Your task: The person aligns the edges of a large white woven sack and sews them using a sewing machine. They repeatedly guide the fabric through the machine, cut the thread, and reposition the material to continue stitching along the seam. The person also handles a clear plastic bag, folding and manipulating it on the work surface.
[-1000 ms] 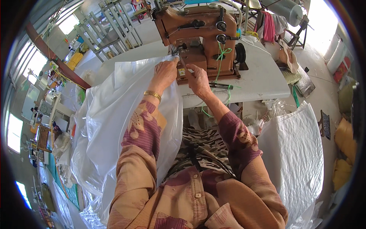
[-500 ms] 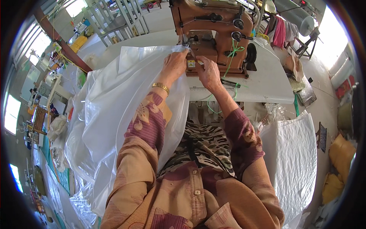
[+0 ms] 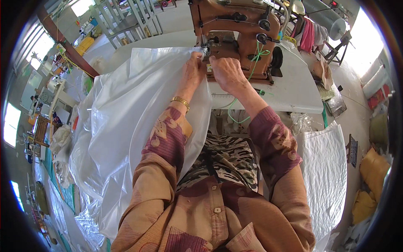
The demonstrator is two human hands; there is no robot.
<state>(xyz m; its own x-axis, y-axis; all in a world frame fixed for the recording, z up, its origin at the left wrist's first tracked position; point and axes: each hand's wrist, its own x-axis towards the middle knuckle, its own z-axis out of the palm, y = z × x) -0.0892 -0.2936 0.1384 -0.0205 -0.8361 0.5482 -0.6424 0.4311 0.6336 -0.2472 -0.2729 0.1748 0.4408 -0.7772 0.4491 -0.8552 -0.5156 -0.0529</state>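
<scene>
A large translucent white plastic sheet drapes over the left of the sewing table and down beside my legs. Its top corner reaches the needle area of a brown sewing machine. My left hand, with a gold bracelet at the wrist, is closed on the sheet's edge just below the needle. Close by on the right, my right hand has its fingers curled together in front of the machine bed. Whatever those fingers pinch is hidden. Green thread hangs from the machine and passes behind my right wrist.
A pale tabletop surrounds the machine. White folded sheeting hangs at my right side. Behind the table stands a grey metal rack. Pink and grey cloths hang at the back right, and yellow sacks lie at the far right.
My right hand has shifted up toward the needle, its fingers now curled with the back of the hand on top. The left fingers have drawn in, and the sheet's corner has shifted slightly.
</scene>
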